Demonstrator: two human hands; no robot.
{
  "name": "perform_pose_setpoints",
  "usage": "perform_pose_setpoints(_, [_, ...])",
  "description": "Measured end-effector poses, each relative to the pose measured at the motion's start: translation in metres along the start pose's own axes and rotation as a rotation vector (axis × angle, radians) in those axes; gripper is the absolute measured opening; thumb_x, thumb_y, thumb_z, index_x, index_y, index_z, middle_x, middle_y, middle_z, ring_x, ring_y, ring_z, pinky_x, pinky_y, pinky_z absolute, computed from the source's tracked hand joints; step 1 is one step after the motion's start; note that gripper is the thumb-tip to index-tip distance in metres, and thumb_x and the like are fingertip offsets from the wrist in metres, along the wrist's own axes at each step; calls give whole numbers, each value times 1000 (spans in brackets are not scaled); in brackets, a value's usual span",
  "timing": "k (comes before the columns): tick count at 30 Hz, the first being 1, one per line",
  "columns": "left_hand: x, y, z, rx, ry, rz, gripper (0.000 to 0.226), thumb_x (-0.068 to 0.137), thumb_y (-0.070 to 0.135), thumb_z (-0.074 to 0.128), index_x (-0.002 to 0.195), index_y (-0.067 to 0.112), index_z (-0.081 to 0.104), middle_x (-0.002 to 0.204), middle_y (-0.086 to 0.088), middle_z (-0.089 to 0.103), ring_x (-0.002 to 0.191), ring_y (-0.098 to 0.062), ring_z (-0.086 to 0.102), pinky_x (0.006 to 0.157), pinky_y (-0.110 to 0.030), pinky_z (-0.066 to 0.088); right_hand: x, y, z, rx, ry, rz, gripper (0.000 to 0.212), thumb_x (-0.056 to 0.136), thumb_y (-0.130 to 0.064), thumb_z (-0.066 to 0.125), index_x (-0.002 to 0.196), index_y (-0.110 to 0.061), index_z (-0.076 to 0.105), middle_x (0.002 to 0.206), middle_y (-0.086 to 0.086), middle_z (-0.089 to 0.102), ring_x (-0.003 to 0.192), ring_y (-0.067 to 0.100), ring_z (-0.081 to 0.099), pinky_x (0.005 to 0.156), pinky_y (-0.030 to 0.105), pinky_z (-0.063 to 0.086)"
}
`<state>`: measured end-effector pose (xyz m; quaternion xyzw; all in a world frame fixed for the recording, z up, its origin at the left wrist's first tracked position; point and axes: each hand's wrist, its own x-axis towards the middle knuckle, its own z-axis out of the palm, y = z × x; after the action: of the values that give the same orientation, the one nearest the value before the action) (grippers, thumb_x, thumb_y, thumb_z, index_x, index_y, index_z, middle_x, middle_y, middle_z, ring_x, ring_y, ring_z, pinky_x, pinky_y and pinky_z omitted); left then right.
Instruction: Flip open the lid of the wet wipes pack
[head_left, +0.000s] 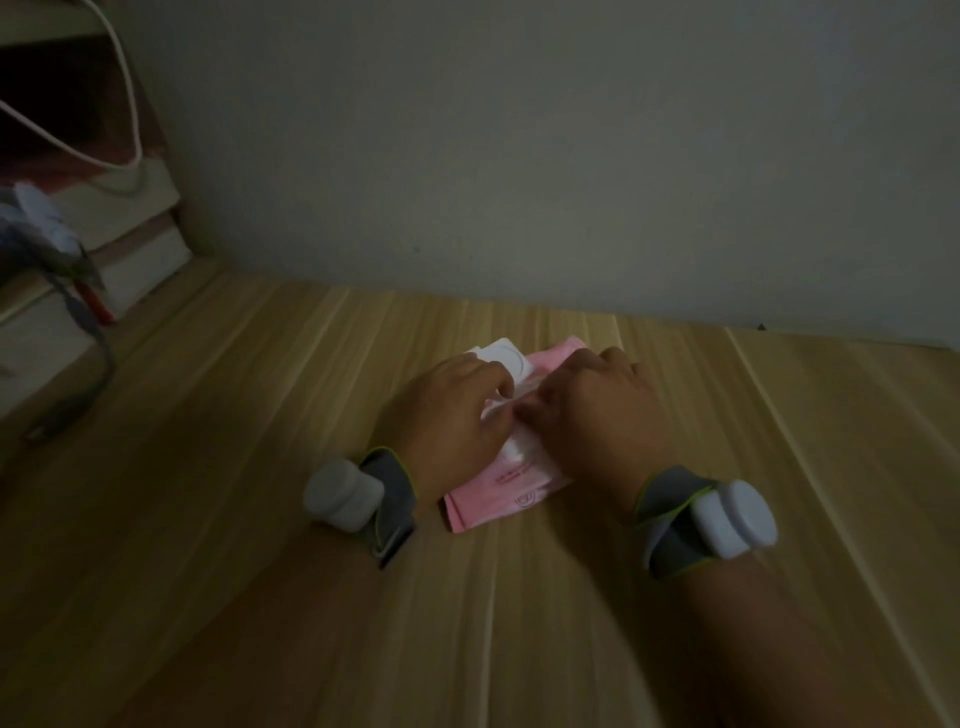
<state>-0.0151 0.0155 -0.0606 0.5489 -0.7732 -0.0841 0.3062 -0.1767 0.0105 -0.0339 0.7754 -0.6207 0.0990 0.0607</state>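
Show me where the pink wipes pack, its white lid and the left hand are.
pink wipes pack (493, 499), head view, near printed end.
white lid (511, 358), head view, flap centre.
left hand (452, 410), head view, back of hand.

Pink wipes pack (498, 499) lies flat on wooden table (260, 519), white flip lid (506, 358) raised. Left hand (452, 410) and right hand (597, 415) both pinch a white wipe (501, 408) at the opening. Frame blurred.

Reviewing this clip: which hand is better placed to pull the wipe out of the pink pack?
Probably the left hand: its fingers pinch the wipe at the opening, while the right hand lies over the pink pack, steadying it.
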Motion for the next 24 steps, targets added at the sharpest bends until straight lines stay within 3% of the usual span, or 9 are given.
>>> perform_pose_setpoints(4, [-2, -2, -3, -3, -46, 123, 10, 90, 28, 59, 90, 23, 68, 99, 7, 67, 94, -17, 57, 77, -35, 52, 0, 0, 5, 98, -14, 44, 41, 88, -51, 49, 100, -18, 69, 108, 7, 61, 101, 31, 50, 88, 45, 43])
perform_pose_setpoints(8, [-4, 1, -5, 40, -21, 144, 15, 89, 26, 65, 94, 19, 78, 105, 3, 72, 97, -16, 59, 82, -22, 42, 5, -3, 13, 150, 12, 104, 34, 84, -44, 52, 94, -16, 68, 102, 10, 62, 95, 33, 52, 87, 45, 45])
perform_pose_setpoints(12, [-5, 2, -6, 40, -15, 125, 25, 88, 31, 58, 87, 19, 80, 103, -1, 76, 100, -20, 65, 96, -31, 50, 8, -4, 16, 122, 21, 160, 32, 82, -41, 52, 90, -16, 70, 97, 10, 63, 92, 33, 51, 87, 43, 43])
perform_pose_setpoints(15, [-5, 3, -7, 34, -29, 86, 36, 85, 38, 49, 79, 18, 80, 95, 0, 76, 96, -20, 68, 86, -39, 56, 12, -1, 19, 110, 12, 185, 37, 81, -45, 50, 85, -16, 72, 90, 11, 66, 89, 32, 53, 87, 42, 41])
perform_pose_setpoints(21, [-5, 4, -9, 78, -40, 90, 26, 84, 29, 60, 77, 16, 80, 92, -1, 77, 91, -18, 68, 90, -30, 52, 15, 3, 19, 117, -11, 180, 41, 85, -48, 52, 79, -14, 73, 84, 12, 66, 89, 32, 54, 89, 41, 37])
perform_pose_setpoints(24, [-5, 6, -10, 82, -45, 80, 24, 82, 27, 62, 73, 13, 79, 85, -3, 76, 84, -20, 68, 84, -23, 43, 16, 6, 16, 138, -41, 154, 33, 85, -40, 53, 80, -14, 73, 86, 11, 69, 89, 32, 56, 89, 40, 38])
